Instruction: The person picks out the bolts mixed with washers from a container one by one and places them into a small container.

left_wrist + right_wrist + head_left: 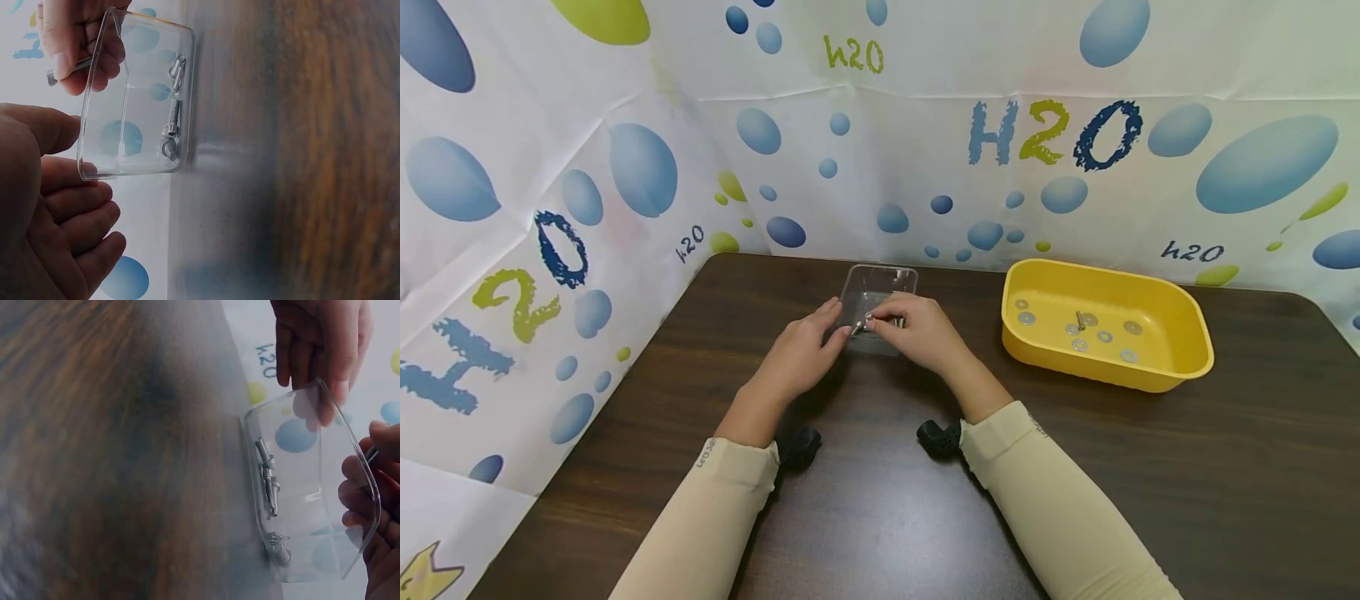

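A small clear plastic box (880, 275) stands near the far edge of the table. Several silver socket-head bolts (172, 115) lie on its bottom. At the box's left side is my left hand (805, 346), its thumb and index finger at the wall and the other fingers loosely extended. My right hand (917, 329) pinches one bolt (52, 77) between thumb and fingers, at the box's open top. Most of that bolt's shank is hidden by the fingers.
To the right stands a yellow tray (1097, 371) holding several flat washers (1105, 337) and an upright bolt (1081, 321). The dark wooden table (865, 533) meets a white sheet (925, 142) printed with drops behind and on the left.
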Tool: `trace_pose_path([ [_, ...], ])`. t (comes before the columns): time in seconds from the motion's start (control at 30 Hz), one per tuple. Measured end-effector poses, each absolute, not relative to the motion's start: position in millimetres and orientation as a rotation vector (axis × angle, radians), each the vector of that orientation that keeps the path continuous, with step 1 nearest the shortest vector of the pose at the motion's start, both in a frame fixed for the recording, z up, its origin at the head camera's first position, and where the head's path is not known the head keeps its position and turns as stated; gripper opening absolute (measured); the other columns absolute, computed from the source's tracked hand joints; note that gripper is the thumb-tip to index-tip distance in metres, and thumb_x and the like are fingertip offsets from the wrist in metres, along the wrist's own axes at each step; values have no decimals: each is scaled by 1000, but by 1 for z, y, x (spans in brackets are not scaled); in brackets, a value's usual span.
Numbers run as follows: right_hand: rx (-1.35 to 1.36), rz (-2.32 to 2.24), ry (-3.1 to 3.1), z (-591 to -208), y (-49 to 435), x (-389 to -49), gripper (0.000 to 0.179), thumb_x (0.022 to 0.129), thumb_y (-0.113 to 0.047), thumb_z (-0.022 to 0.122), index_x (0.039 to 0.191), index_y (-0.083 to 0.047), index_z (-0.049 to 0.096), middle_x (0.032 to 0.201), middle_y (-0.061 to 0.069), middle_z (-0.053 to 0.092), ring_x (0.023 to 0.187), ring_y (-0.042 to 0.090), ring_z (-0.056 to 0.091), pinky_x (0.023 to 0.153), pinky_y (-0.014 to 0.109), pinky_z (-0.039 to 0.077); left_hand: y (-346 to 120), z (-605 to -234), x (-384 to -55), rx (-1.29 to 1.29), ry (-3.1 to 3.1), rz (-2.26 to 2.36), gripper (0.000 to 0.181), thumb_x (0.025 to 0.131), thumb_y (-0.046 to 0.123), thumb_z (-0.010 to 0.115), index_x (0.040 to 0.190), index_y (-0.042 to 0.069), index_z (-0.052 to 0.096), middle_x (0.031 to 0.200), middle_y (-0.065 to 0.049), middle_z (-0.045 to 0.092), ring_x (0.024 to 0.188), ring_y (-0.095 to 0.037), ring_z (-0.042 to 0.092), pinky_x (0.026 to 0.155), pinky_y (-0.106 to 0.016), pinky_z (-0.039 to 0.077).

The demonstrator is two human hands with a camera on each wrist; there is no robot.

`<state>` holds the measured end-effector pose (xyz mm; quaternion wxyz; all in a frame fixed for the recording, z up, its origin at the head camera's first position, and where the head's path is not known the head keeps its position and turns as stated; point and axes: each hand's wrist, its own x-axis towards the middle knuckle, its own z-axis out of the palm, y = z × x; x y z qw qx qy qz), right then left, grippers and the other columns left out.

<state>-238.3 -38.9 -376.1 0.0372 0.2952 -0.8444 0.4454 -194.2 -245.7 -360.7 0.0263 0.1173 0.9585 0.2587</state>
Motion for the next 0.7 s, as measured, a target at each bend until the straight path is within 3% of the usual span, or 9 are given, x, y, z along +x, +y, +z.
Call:
trace_pose_path([
  [0.17,928,1358,-2578,-377,-40,-238,15,91,-19,71,99,-9,78,94,-1,71,84,12,61,73,30,51,-246,-361,-194,359,2961,798,57,104,35,47,151,4,36,160,-9,31,143,-30,37,116,-51,32],
  [0.7,969,1290,-2582,-376,-42,-239,14,88,-16,73,98,-7,78,97,2,73,96,17,65,89,35,53,-245,-360,-196,359,2970,787,57,104,36,47,151,4,37,159,-11,33,143,-29,38,115,-50,32],
])
